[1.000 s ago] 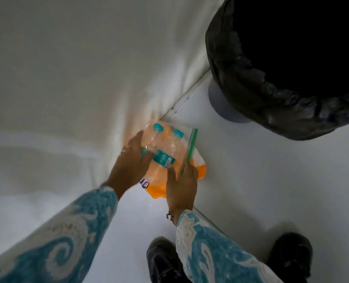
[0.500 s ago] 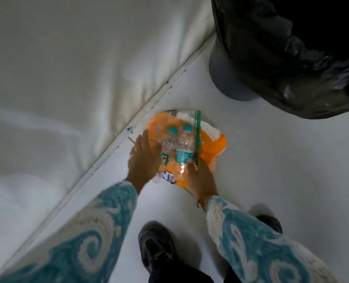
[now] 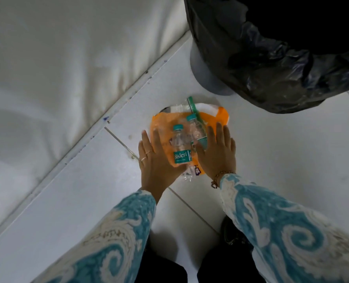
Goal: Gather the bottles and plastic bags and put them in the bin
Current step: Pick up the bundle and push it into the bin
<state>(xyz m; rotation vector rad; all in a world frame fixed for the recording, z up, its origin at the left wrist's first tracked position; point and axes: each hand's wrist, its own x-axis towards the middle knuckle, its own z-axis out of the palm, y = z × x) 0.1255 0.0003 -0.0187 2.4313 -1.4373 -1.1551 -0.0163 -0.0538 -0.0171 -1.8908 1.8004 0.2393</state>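
Only one view here, the head cam looking straight down at a white tiled floor [image 3: 271, 160].

Using the bin [image 3: 271, 48] as the anchor: it sits at the top right, grey body with a black liner [image 3: 251, 64] draped over its rim and hanging down the side. The pile of stuff lies on the floor just below and left of the bin's base, near it but not touching.

The pile: an orange bag [image 3: 214, 119] lies flat at the bottom, with a clear zip bag [image 3: 179, 109] with a green strip on top of it at the end toward the bin. Two small clear bottles with teal caps lie on the bags side by side, caps pointing toward the bin. The left bottle [image 3: 179, 148] shows a teal Bisleri label; the right bottle [image 3: 197, 129] sits a bit closer to the bin.

Left hand [image 3: 157, 160] has its fingers stretched out straight, flat against the left side of the pile, thumb near the Bisleri label. Right hand [image 3: 218, 152] is the same on the other side, fingers spread and extended, palm down over the right bottle's lower end and the orange bag. Neither hand is curled around anything, both are splayed and bracketing the pile.

Farther from the bin, at the bottom edge, there's a dark shoe [image 3: 235, 237]. A white wall [image 3: 67, 58] runs diagonally left of the bin.
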